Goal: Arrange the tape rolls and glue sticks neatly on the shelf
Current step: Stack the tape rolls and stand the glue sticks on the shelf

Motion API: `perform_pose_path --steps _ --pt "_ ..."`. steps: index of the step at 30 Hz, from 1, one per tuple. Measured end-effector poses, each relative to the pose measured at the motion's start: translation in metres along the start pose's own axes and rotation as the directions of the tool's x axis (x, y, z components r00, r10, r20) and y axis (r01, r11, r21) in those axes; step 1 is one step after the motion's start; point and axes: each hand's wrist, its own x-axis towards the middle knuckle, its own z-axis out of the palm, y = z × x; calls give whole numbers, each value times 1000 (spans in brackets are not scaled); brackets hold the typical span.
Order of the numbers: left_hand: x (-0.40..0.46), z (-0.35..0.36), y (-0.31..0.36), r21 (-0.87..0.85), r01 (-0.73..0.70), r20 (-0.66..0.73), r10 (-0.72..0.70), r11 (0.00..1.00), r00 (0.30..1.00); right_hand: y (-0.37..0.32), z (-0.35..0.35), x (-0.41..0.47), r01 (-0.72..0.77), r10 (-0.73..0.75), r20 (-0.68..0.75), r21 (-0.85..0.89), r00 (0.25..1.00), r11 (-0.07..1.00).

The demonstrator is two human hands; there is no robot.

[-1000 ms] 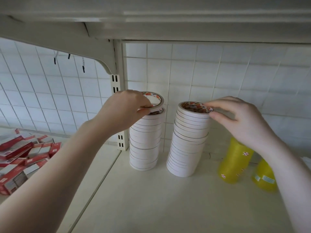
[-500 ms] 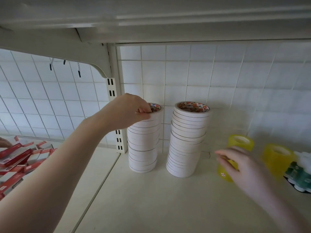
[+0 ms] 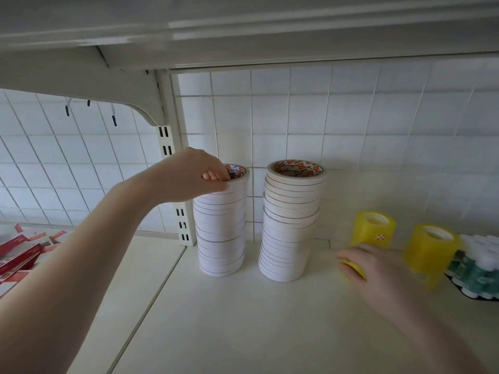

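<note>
A: Where do the tape rolls stand?

B: Two white stacks sit upright on the cream shelf (image 3: 243,319) against the tiled wall. The left stack (image 3: 221,230) is beside the slotted upright (image 3: 176,184); the right stack (image 3: 290,225) stands just beside it, apart, its rolls slightly staggered.

A: And the person's hands?

B: The left hand (image 3: 198,174) rests on top of the left stack, fingertips curled into the core of the top roll (image 3: 237,175), thumb pressed on its outer rim, pinching it. The right hand (image 3: 378,268) is blurred, low on the shelf, fingers curled round the base of a yellow roll stack (image 3: 374,228).

A: Anything further right?

B: A second yellow stack (image 3: 429,249), then a pack of green and white items (image 3: 475,268), too blurred to identify. Red and white boxes (image 3: 21,249) lie far left on the neighbouring shelf
</note>
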Motion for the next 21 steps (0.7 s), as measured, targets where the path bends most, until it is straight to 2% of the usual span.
perform_pose_path --steps 5,9,14,18,21 --pt "-14 10 11 146 33 -97 -19 989 995 0 1 0 -3 3 -14 -40 1000 999" --pt "-28 14 17 121 75 -185 -52 990 981 -2 -4 -2 14 -16 -23 -84 1000 996" --pt "-54 15 25 153 82 -359 -22 985 933 1 -17 -4 -60 58 -17 -143 998 988" --pt "-83 22 43 106 100 -479 -37 989 877 0 -38 -15 -164 173 33 -182 984 969" --pt "-104 34 53 84 117 -500 -60 990 864 -3 -52 -41 -228 219 -66 -186 973 956"
